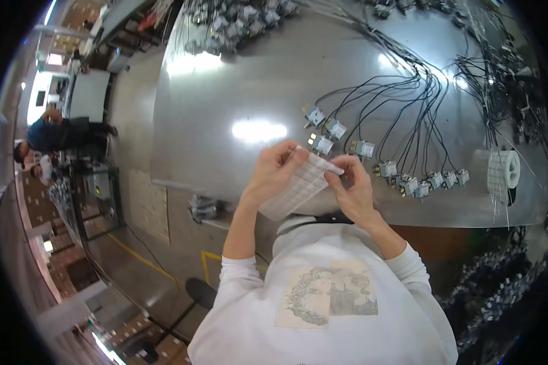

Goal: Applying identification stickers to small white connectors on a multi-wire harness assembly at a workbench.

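Between my two hands is a white sheet marked off in rows of small rectangles, like a label sheet [295, 188]. My left hand [274, 172] pinches its upper left edge with thumb and fingers. At the upper right corner, my right hand [353, 187] grips the sheet between thumb and bent fingers. The sheet slants down toward my waist, over the near edge of the metal table [225, 97]. Just beyond my hands lie several small grey plug-like blocks [333, 129] with black cables [420, 91]. More such blocks [421, 187] sit in a row to the right.
A white roll [499, 173] stands at the table's right side. Heaps of grey cabled parts [237, 24] lie at the far left, with more cables at the far right. Bundled parts [499, 298] hang or lie below the right edge. Another person [61, 132] stands at the left by machinery.
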Motion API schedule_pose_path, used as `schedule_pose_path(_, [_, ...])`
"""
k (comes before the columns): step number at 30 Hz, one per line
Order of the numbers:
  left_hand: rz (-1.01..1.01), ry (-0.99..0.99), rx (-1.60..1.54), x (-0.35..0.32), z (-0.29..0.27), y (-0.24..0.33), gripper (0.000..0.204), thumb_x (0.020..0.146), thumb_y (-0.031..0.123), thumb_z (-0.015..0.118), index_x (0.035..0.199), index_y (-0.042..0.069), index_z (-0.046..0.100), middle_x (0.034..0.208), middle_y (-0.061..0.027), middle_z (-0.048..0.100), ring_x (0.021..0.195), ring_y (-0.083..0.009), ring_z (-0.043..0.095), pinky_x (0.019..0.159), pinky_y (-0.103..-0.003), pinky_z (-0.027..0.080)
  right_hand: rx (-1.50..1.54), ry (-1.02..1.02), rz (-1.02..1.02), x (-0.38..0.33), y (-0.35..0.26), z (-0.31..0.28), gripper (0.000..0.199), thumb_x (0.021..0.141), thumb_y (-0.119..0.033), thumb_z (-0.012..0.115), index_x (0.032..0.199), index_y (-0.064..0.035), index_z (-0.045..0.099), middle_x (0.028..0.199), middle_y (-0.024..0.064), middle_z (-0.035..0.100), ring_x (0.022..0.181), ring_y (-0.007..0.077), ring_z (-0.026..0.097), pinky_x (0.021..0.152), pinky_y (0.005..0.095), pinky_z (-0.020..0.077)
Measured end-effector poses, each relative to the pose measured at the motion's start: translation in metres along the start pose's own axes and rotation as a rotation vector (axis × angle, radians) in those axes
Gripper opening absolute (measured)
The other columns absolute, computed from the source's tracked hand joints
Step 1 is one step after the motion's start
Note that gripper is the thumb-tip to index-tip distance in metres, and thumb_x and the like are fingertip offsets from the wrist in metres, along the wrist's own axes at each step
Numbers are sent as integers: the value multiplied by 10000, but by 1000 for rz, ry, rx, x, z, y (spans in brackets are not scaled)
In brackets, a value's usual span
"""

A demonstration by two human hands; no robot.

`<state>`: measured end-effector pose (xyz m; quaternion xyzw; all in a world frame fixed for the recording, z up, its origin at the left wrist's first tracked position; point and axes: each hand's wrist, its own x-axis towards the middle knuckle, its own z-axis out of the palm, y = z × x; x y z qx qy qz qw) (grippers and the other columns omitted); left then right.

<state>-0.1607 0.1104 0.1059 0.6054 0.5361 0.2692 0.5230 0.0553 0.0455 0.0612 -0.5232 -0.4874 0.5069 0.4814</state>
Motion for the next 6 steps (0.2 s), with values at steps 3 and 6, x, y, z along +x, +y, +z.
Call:
schedule_pose_path(3, [-14,22,172,9,6,4,249,1064,280,705,1074,33,736,770,2,593,721,-82,510,630,-292,432,-28,-17,104,-2,1,-7,213,1005,-123,757,1165,-17,666,1057,70,702,947,137,678,843,304,540])
schedule_pose_path(6, [28,-3,190,11,11,13,265,1021,304,752,1098,50,759,735,19,520,707,-78,474,621,-284,418,16,-77,156,1,9,-16,249,1045,-192,748,1205,-49,623,1117,15,667,1005,81,587,859,249,475])
